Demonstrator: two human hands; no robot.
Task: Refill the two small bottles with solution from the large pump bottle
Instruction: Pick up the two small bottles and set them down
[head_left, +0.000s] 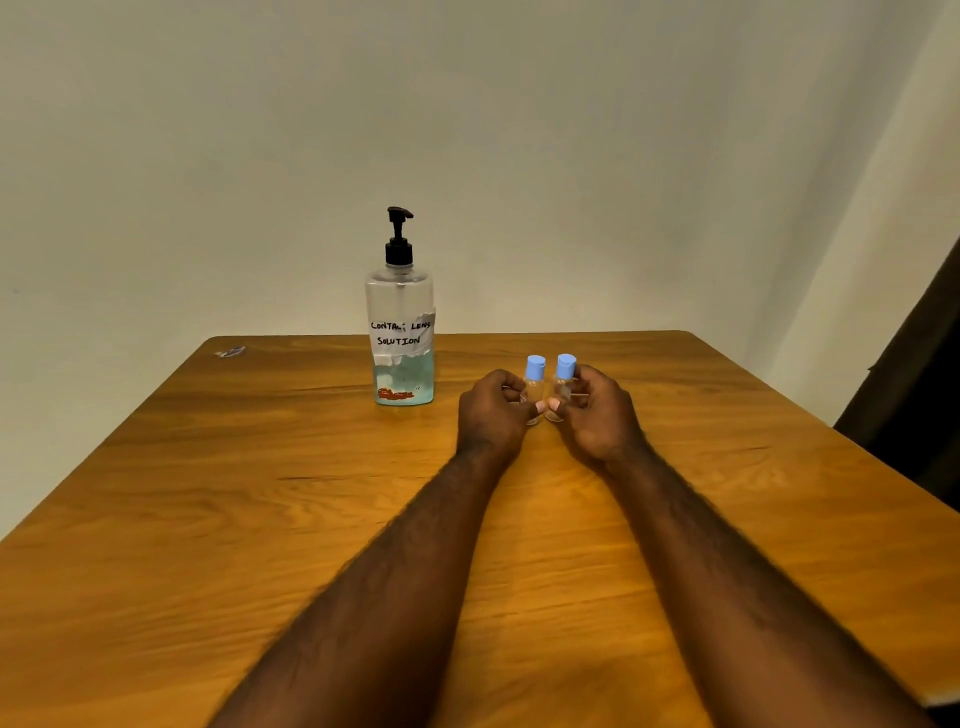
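A large clear pump bottle (400, 332) with a black pump and a handwritten "contact lens solution" label stands near the far middle of the table, about a quarter full of bluish liquid. Right of it, two small clear bottles with blue caps stand side by side. My left hand (493, 413) grips the left small bottle (534, 379). My right hand (597, 413) grips the right small bottle (564, 376). Both caps are on. Fingers hide most of each bottle's body, so I cannot tell whether their bases touch the table.
The wooden table (260, 519) stretches toward a plain wall. A small wrapper-like scrap (230, 352) lies at the far left corner. A dark object (914, 410) stands past the table's right edge.
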